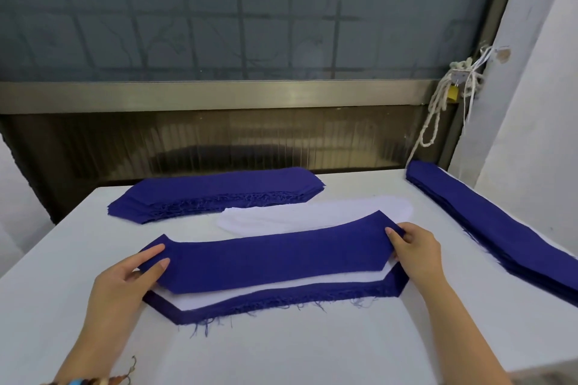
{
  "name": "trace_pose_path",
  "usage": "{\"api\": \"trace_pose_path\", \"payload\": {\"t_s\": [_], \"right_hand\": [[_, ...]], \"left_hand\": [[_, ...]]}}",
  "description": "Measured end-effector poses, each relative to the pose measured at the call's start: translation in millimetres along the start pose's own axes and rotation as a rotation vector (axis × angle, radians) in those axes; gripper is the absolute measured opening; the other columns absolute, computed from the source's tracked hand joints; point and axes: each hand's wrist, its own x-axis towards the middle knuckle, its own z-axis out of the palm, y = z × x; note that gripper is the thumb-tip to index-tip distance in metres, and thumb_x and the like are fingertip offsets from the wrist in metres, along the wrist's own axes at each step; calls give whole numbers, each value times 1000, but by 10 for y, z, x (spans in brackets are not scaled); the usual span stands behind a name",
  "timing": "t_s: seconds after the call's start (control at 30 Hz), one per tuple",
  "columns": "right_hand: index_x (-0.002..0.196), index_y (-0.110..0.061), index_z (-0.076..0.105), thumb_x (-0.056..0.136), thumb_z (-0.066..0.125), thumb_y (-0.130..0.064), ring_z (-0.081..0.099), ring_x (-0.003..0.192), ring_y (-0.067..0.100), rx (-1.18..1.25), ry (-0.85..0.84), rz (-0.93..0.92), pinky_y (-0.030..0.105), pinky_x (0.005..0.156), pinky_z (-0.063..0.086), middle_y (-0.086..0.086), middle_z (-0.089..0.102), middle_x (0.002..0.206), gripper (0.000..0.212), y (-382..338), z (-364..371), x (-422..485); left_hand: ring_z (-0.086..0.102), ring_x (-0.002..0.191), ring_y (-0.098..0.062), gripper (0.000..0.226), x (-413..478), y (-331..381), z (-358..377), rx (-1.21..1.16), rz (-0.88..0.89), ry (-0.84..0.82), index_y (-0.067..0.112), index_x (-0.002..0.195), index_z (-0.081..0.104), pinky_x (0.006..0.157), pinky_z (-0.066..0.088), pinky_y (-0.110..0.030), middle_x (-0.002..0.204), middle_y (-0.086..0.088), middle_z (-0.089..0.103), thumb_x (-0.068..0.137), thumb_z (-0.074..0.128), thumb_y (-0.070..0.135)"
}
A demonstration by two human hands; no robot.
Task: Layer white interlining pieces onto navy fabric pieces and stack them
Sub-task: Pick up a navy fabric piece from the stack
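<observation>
White table (pixel 281 353). Far side: far navy stack (pixel 215 194), its frayed edge facing the near side. Just in front of it: white interlining pile (pixel 312 216). Along the right edge: long navy stack (pixel 488 222). Near centre: layered stack (pixel 281 300), white over navy.

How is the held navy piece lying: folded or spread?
Spread: the navy piece stretches full length between the left hand and right hand, over the white interlining.

The top piece (pixel 269 259) is showing plain navy, the interlining (pixel 281 289) under it white. The near stack (pixel 281 300), far stack (pixel 219 194) and right stack (pixel 488 222) are showing navy with fraying threads. The table (pixel 281 353) is looking white, the padlock (pixel 452 93) yellow.
</observation>
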Motion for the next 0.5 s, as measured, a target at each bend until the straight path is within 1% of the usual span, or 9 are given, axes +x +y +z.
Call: {"api": "trace_pose_path", "payload": {"t_s": [0.07,0.13,0.23,0.37,0.43,0.5], "right_hand": [[89,-10,65,95,56,-25,61,69,26,-16,-7,-6,29,61,46,10,66,71,18,3,-5,6],[83,-8,64,93,57,-23,58,69,30,-27,-7,-13,31,63,45,13,64,71,19,8,-6,6],[79,-10,63,92,59,-23,54,65,22,-29,5,-20,29,59,42,7,61,68,19,11,5,0],[83,-15,63,92,62,-33,59,73,17,-15,9,-21,24,61,42,-2,64,76,20,-12,31,-12],[84,-15,62,92,62,-32,58,73,15,-16,19,-21,22,60,41,-2,63,77,19,-12,39,-15],[84,-14,61,92,61,-31,57,73,16,-34,26,-19,24,62,42,-2,62,77,18,-1,39,-13]], "left_hand": [[65,98,-20,23,-1,-45,-6,-31,-1,13,29,113,72,67,50,-27,103,-5,72,91,67,28],[66,100,-16,19,-2,-86,-23,-51,-3,27,30,109,74,67,55,-28,107,2,72,92,66,26],[67,98,-18,20,24,-132,-32,-31,-5,9,33,106,74,67,56,-31,106,2,72,93,65,21],[68,99,-20,25,52,-182,-20,-35,-4,-25,32,107,74,82,54,-36,108,1,73,91,67,14],[67,101,-19,25,58,-201,-26,-10,6,-36,33,105,74,88,53,-39,110,3,72,91,67,13],[67,102,-18,26,71,-225,-40,-1,8,-43,34,104,74,90,53,-39,111,4,72,91,66,13]]}}
